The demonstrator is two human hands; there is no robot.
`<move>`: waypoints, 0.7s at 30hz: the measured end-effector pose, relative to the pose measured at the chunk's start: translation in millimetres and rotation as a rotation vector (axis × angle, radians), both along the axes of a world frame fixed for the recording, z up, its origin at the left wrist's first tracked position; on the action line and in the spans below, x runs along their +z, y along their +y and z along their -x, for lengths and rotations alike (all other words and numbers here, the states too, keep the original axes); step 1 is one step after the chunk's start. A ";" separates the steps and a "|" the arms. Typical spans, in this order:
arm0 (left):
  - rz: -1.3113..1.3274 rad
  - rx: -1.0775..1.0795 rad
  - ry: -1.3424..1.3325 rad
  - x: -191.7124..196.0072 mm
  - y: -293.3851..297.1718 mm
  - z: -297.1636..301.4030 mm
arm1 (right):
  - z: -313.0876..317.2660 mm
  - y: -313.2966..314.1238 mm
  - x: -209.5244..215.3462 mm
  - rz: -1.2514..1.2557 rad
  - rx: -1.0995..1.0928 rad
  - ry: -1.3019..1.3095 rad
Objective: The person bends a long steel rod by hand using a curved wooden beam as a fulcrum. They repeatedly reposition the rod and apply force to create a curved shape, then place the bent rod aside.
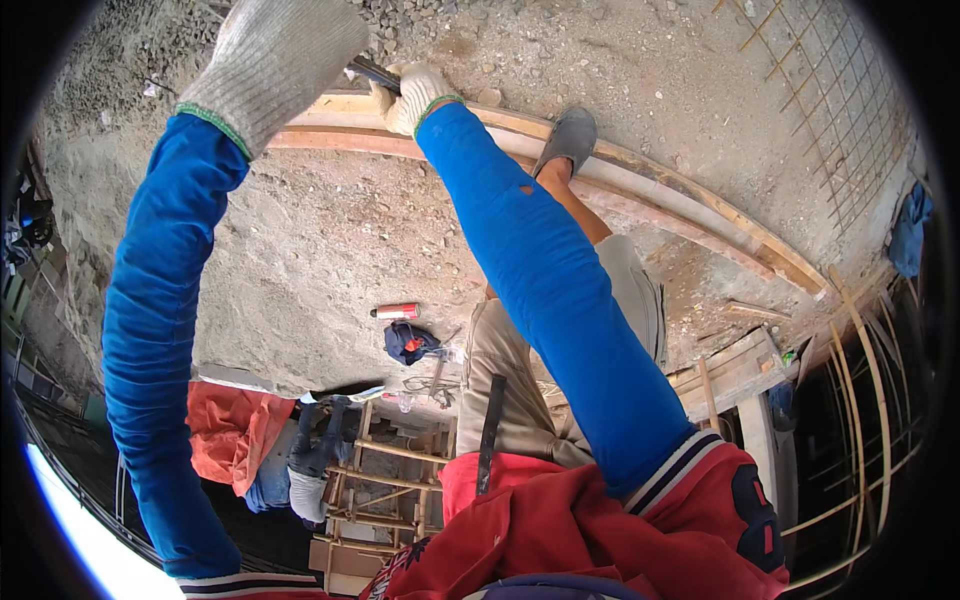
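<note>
My right hand (420, 97), in a pale knit work glove with a green cuff, is closed around a dark metal bar (376, 74) above a long timber form. My left hand (285, 62), gloved alike, is nearer the camera at the upper left. The bar's other end reaches the edge of this glove. The left fingers are hidden behind the glove and cut off at the top, so their grip does not show. Below the right hand, the timber form (690, 205) has boards along both sides of a pale strip. A grey clog (570, 138) on my foot rests against it.
A red can (396, 311) and a dark cloth item (408, 342) lie on the dirt. Steel mesh (845, 110) spreads at upper right. Bamboo poles (395, 452) and an orange-red tarp (235, 430) are at lower left. A dark flat bar (491, 435) stands at my waist.
</note>
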State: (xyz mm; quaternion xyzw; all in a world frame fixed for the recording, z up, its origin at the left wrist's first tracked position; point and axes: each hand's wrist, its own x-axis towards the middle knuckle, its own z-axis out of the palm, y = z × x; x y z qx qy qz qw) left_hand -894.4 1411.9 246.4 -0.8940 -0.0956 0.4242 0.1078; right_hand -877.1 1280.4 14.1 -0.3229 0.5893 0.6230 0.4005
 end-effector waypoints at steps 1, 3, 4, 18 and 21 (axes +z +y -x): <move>-0.003 0.018 -0.050 3.6 -2.4 -8.7 | -4.3 -3.7 -2.6 -0.021 0.017 -0.024; 0.007 0.050 -0.163 12.7 -17.7 -5.0 | -7.8 -11.5 -13.8 -0.044 -0.037 0.055; -0.003 0.065 -0.233 18.5 -24.5 5.5 | -0.7 -16.9 -12.9 -0.046 0.019 0.031; -0.205 0.325 -0.656 -14.0 -43.2 87.8 | -13.8 -57.6 87.1 -2.167 2.282 -2.200; -0.228 0.452 -0.710 -19.6 -71.1 102.2 | 19.9 -18.8 123.1 -2.802 2.628 -1.971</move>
